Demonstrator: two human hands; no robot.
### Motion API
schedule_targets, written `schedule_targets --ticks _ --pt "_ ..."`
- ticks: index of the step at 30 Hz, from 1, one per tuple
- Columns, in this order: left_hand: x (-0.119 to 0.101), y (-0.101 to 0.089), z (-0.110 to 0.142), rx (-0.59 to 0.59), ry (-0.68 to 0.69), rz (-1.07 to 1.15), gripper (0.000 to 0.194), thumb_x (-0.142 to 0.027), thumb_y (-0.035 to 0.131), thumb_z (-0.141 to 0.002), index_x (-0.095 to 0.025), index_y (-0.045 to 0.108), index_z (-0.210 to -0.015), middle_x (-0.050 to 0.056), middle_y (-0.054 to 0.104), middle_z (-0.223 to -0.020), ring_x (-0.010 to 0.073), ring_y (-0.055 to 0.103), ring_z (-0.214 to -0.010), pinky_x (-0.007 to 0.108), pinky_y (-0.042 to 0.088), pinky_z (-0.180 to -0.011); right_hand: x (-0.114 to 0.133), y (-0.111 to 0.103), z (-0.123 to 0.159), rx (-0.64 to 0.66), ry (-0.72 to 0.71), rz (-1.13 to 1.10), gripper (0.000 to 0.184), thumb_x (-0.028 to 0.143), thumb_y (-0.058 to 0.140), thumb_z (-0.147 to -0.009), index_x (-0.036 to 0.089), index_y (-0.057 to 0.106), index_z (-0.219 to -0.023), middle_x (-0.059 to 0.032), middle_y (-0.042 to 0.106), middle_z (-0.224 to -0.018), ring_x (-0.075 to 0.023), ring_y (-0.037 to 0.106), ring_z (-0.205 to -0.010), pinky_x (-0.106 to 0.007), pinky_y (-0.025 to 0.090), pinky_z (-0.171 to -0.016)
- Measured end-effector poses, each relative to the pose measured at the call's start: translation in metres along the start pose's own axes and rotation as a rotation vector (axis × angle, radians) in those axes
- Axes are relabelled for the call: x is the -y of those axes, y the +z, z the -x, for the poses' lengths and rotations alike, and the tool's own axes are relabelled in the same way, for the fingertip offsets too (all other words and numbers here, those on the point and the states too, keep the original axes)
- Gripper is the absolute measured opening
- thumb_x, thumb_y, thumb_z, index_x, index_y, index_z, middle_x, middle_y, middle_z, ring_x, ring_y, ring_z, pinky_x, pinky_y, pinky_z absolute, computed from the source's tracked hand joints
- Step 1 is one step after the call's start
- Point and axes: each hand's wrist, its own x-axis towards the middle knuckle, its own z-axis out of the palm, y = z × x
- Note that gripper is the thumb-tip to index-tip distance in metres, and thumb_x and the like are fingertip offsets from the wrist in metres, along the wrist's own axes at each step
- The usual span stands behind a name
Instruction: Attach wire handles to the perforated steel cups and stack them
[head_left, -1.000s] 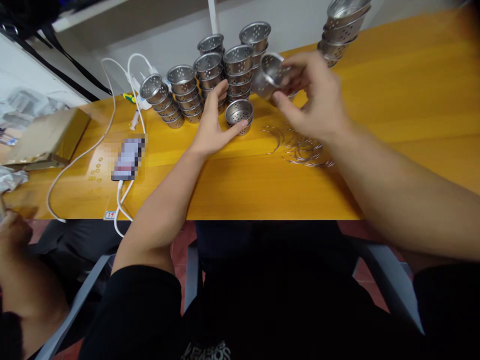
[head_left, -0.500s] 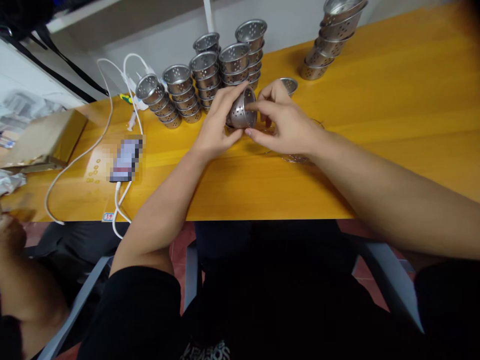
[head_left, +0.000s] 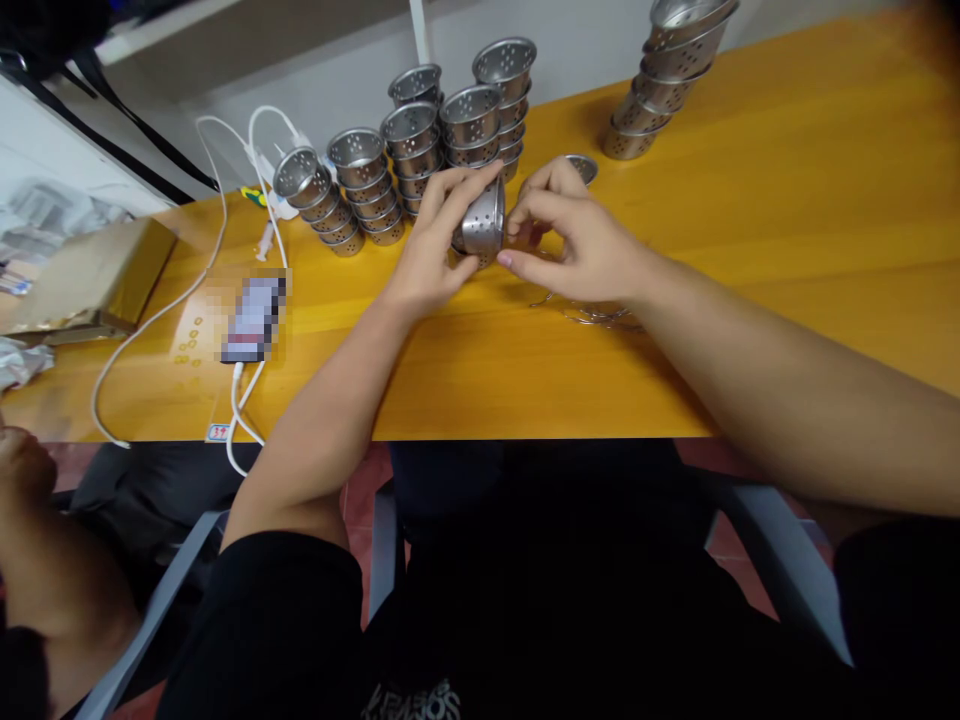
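My left hand point(head_left: 429, 262) grips a small perforated metal cup point(head_left: 482, 222), tipped on its side just above the yellow table point(head_left: 787, 220). My right hand point(head_left: 581, 248) meets it from the right, with thumb and fingers pinched at the cup's open rim. A loose pile of thin wire rings point(head_left: 600, 312) lies on the table under my right wrist. Another single cup point(head_left: 583, 166) stands just behind my right hand. What my right fingertips pinch at the rim is too small to make out.
Several stacks of like cups point(head_left: 420, 140) stand behind my hands, and a leaning stack point(head_left: 664, 75) at the back right. To the left lie a phone point(head_left: 252, 318) on a white cable point(head_left: 161, 310) and a cardboard box point(head_left: 90, 270). Another person's hand point(head_left: 22, 470) is at the lower left.
My right hand set down the cup it held in the air and came to the left. My left hand lifted the cup from the table and tipped it sideways.
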Motion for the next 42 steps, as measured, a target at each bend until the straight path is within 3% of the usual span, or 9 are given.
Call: schedule_targets --ticks 4,11,18,21,26,30,33,36,42 --pt "-0.006 -0.003 0.001 0.003 -0.015 -0.01 0.089 -0.058 0.069 -0.113 -0.048 0.049 -0.198 0.008 0.056 -0.196 0.0466 0.051 -0.194 0.071 0.035 -0.17 -0.001 -0.001 -0.004 -0.069 0.078 -0.044 0.087 0.116 0.088 -0.096 0.047 0.087 -0.148 -0.0104 0.081 -0.164 -0.0533 0.071 -0.16 -0.078 0.07 -0.131" --pt "-0.005 -0.001 -0.002 0.026 0.005 -0.008 0.091 -0.053 0.074 -0.11 -0.046 0.051 -0.198 0.007 0.054 -0.201 0.0491 0.051 -0.194 0.074 0.035 -0.169 0.0 0.005 -0.011 -0.094 0.011 -0.309 0.102 0.136 0.075 -0.08 0.039 0.075 -0.108 -0.0093 0.09 -0.128 -0.0451 0.084 -0.123 -0.076 0.075 -0.119" --pt "-0.005 -0.002 -0.002 0.045 -0.018 0.012 0.092 -0.079 0.082 -0.111 -0.045 0.056 -0.192 0.012 0.062 -0.196 0.0521 0.056 -0.191 0.077 0.042 -0.166 -0.001 0.004 -0.011 -0.064 0.067 -0.392 0.101 0.131 0.09 -0.072 0.036 0.07 -0.1 -0.0084 0.09 -0.121 -0.0422 0.082 -0.115 -0.074 0.073 -0.119" --pt "-0.006 -0.005 -0.002 0.056 -0.014 0.013 0.091 -0.083 0.081 -0.111 -0.044 0.058 -0.19 0.013 0.064 -0.194 0.0527 0.057 -0.19 0.078 0.043 -0.165 -0.003 0.001 -0.011 -0.052 0.074 -0.361 0.093 0.128 0.091 -0.075 0.039 0.076 -0.1 -0.007 0.091 -0.122 -0.0449 0.08 -0.117 -0.079 0.071 -0.12" --pt "-0.002 -0.004 -0.004 0.045 0.015 -0.004 0.089 -0.069 0.08 -0.112 -0.045 0.054 -0.193 0.011 0.06 -0.198 0.0518 0.056 -0.191 0.078 0.042 -0.165 -0.008 -0.001 -0.012 -0.08 0.065 -0.289 0.088 0.129 0.086 -0.075 0.051 0.09 -0.115 -0.0079 0.09 -0.123 -0.0527 0.079 -0.126 -0.09 0.068 -0.123" --pt "0.002 -0.006 -0.004 0.033 -0.014 -0.005 0.093 -0.073 0.083 -0.11 -0.045 0.052 -0.194 0.011 0.057 -0.2 0.0526 0.051 -0.195 0.078 0.038 -0.167 -0.006 -0.003 -0.009 -0.198 0.039 -0.137 0.079 0.12 0.082 -0.095 0.043 0.083 -0.111 -0.0133 0.085 -0.148 -0.0474 0.075 -0.145 -0.075 0.071 -0.135" --pt "0.006 -0.011 0.0 -0.014 -0.067 0.023 0.1 -0.086 0.083 -0.108 -0.043 0.052 -0.193 0.012 0.057 -0.202 0.0513 0.046 -0.198 0.075 0.034 -0.17 -0.009 -0.006 -0.006 -0.298 0.034 -0.049 0.059 0.097 0.083 -0.114 0.038 0.077 -0.112 -0.0179 0.077 -0.161 -0.0424 0.071 -0.156 -0.062 0.074 -0.134" --pt "0.018 -0.009 0.005 -0.134 -0.125 0.078 0.112 -0.104 0.081 -0.105 -0.045 0.046 -0.193 0.007 0.06 -0.202 0.0454 0.047 -0.197 0.069 0.039 -0.17 -0.024 -0.01 -0.007 -0.295 0.044 0.032 0.045 0.079 0.088 -0.12 0.036 0.076 -0.115 -0.0198 0.075 -0.161 -0.0407 0.072 -0.154 -0.058 0.074 -0.132" --pt "0.066 0.018 0.006 -0.382 -0.164 0.23 0.116 -0.116 0.08 -0.097 -0.043 0.049 -0.182 0.013 0.074 -0.182 0.0387 0.075 -0.174 0.057 0.064 -0.148 -0.068 -0.017 -0.016 -0.016 -0.128 0.096 0.074 0.103 0.089 -0.106 0.03 0.077 -0.105 -0.0203 0.076 -0.137 -0.0455 0.074 -0.135 -0.075 0.062 -0.135"
